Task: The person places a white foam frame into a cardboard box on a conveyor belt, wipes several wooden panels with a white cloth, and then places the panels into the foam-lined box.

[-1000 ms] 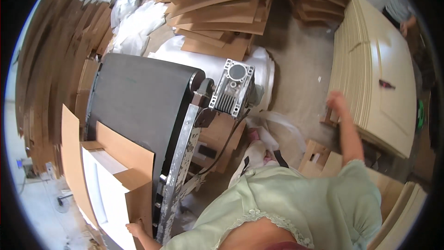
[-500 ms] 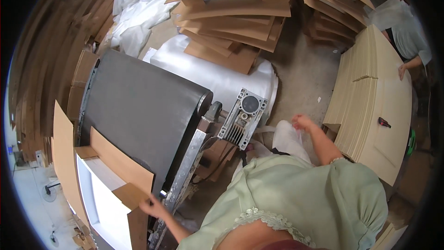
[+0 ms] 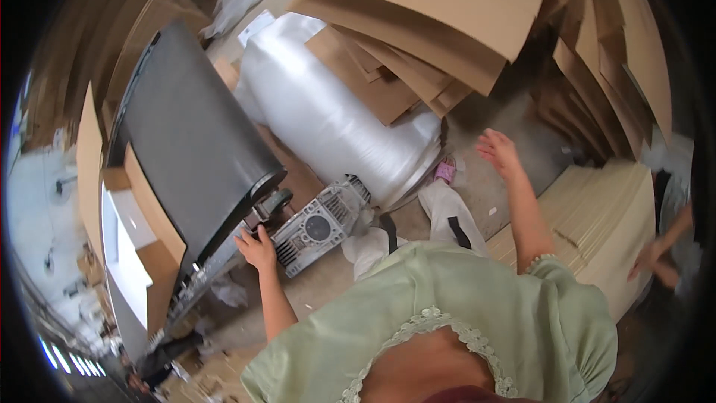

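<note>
My left hand (image 3: 258, 249) has its fingers spread beside the metal end frame of the conveyor, close to the grey gear motor (image 3: 317, 228). It holds nothing; whether it touches the frame I cannot tell. Out in front, my right hand (image 3: 500, 152) is raised above the floor with fingers stretched out and nothing in them. The nearest thing beyond it is a stack of brown cardboard (image 3: 418, 0). On the left of the dark conveyor belt (image 3: 186, 134) stands an open cardboard box (image 3: 165, 257) with white inside.
A large roll of clear plastic wrap (image 3: 328, 104) lies ahead, beyond the motor. At the right are pale stacked boards (image 3: 597, 216) and more folded cardboard (image 3: 630, 37). Another person's arm (image 3: 664, 246) reaches over the boards at the far right. My feet stand near the roll.
My left hand has left the box flap and moved to the conveyor's end by the motor. My right hand has lifted forward with its fingers stretched out. The view has turned rightward.
</note>
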A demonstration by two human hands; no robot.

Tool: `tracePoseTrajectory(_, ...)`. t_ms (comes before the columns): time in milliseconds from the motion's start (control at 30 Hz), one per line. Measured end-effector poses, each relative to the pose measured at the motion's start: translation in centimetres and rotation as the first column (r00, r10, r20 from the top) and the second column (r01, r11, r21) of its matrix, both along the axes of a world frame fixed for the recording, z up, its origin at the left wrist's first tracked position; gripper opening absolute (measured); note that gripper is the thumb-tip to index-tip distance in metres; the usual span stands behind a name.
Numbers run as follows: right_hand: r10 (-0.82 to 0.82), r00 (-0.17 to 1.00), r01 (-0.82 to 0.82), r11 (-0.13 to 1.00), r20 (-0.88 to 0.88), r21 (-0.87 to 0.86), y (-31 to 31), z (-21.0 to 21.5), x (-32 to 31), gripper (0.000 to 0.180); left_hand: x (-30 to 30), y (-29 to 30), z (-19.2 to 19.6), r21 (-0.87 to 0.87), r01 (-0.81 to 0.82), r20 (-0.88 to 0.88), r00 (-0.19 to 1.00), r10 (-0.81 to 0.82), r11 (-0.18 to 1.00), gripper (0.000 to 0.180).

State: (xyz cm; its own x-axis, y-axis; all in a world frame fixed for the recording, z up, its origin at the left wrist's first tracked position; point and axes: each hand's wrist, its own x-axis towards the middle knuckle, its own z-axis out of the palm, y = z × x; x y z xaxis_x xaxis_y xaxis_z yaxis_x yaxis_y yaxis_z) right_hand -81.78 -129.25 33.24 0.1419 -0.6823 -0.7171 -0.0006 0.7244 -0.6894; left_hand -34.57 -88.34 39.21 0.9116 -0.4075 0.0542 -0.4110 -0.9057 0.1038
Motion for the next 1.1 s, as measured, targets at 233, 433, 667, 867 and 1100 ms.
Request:
tracePoseTrajectory(233, 0.086, 0.943, -0.123, 0.988, -0.323, -0.097, -9.8, 1.1, -13.2, 0.029, -2.3, 3.3, 0.0, -0.155, -0.729, -0.574, 0.616, 0.54, 0.667, 0.073)
tracePoseTrajectory(433, 0.415, 0.714, -0.445, 0.891, -0.564, 0.093, -6.8, -5.7, -24.9, 0.016, -6.4, -4.6, 5.4, -0.557, -0.375, -0.096, 0.915, 0.391, 0.741, 0.043)
tracePoseTrajectory(667, 0.486, 0.657, -0.386, 0.873, -0.577, 0.297, 1.6, -3.7, -32.9, 0.021, -14.0, -19.2, 10.4, -0.872, -0.05, -0.036, 0.999, 0.038, 0.488, 0.029)
tracePoseTrajectory(867, 0.373, 0.628, -0.157, 0.92, -0.683, 0.358, 5.9, -0.5, -40.0, 0.023, -22.7, -29.7, 11.5, -0.927, 0.063, -0.078, 0.932, -0.353, 0.37, 0.026)
tracePoseTrajectory(1100, 0.449, 0.465, -0.292, 0.892, -0.763, 0.346, 8.0, -4.0, -42.1, 0.026, -28.8, -35.6, 15.6, -0.938, 0.2, -0.036, 0.756, -0.653, 0.283, 0.017)
